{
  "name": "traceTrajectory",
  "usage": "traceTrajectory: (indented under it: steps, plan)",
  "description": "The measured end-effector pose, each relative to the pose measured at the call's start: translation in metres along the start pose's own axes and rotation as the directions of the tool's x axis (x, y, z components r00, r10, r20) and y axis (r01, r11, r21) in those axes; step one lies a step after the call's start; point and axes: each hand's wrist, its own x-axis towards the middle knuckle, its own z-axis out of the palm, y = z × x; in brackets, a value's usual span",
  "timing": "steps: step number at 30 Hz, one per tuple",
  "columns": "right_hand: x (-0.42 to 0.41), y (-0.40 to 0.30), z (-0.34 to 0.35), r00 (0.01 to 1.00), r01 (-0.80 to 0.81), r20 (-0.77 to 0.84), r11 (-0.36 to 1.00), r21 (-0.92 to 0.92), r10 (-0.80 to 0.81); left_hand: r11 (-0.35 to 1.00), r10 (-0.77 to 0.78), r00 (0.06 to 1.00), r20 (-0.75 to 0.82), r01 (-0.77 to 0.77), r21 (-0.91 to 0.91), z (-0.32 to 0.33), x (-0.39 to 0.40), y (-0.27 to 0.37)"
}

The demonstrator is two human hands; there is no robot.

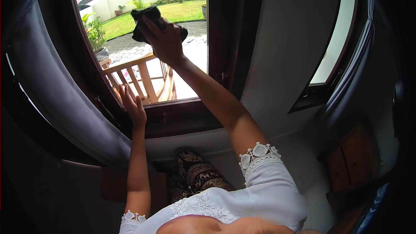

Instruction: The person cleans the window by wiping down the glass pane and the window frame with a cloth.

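A window pane (191, 58) in a dark wooden frame (182, 116) stands before me. My right hand (165, 39) is raised against the upper middle of the pane and presses a dark cloth (143, 32), whose bunched ends stick out on both sides of the fingers. Lower down, at the frame's bottom left corner, my left hand (133, 105) is held upright with its fingers extended and nothing in it. Whether its fingertips touch the glass or the frame I cannot tell.
A pale curtain (74, 87) hangs left of the window. Another window with a gathered curtain (352, 61) is at the right, above a wooden cabinet (352, 156). Through the glass show a wooden railing (146, 71), paving and a lawn (123, 26). A brown box-like thing (157, 183) stands low near my legs.
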Motion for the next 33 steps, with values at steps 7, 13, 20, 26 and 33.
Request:
traceTrajectory:
  steps: [7, 13, 20, 26, 33]
  plan:
    - [-0.186, -0.029, -0.031, 0.842, 0.304, 0.390, 0.925, 0.230, -0.374, 0.914, -0.031, 0.996, 0.078, -0.003, 0.405, 0.021, -0.015, -0.065]
    - [-0.104, 0.006, -0.030, 0.956, 0.211, 0.196, 0.976, 0.056, -0.218, 0.857, -0.099, 0.984, 0.149, 0.008, 0.515, 0.024, -0.034, -0.081]
    - [0.039, 0.015, -0.006, 0.998, -0.050, 0.046, 0.997, 0.065, 0.047, 0.788, -0.124, 0.975, 0.183, -0.016, 0.616, 0.010, -0.049, -0.103]
    - [-0.036, 0.002, -0.011, 0.963, 0.079, 0.241, 0.983, 0.169, -0.119, 0.754, -0.106, 0.973, 0.203, -0.055, 0.655, 0.015, -0.042, -0.097]
    - [0.025, 0.033, -0.021, 0.967, -0.057, 0.254, 0.984, 0.168, 0.013, 0.824, -0.398, 0.816, 0.418, 0.117, 0.555, -0.015, -0.020, -0.043]
